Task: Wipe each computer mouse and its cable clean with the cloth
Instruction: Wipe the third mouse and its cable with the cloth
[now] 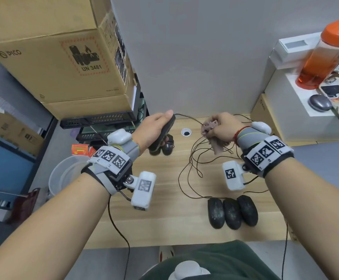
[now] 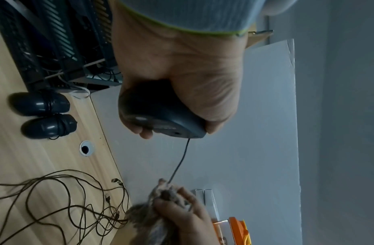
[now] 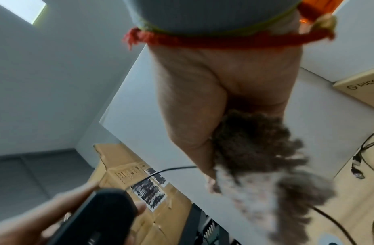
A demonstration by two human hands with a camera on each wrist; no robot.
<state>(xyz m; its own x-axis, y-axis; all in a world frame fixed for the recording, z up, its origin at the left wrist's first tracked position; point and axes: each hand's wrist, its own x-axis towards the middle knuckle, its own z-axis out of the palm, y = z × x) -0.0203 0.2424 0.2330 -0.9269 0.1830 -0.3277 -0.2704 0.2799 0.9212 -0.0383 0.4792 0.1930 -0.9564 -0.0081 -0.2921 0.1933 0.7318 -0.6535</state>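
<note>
While the left hand [image 1: 154, 128] gripped the black plastic mouse [image 1: 163, 131] above the wooden desk's [image 1: 164, 219] far edge, the right hand [image 1: 224, 128] pinched the fuzzy grey-brown cloth [image 1: 211, 129] around its thin black cable [image 1: 186, 117]; pulling hard could snag the tangled cables [image 1: 194, 164].

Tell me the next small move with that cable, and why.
Probably slide the right hand, with the cloth pinched round the cable, away from the mouse held up by the left hand; most of that cable trails unwiped on the desk.
</note>
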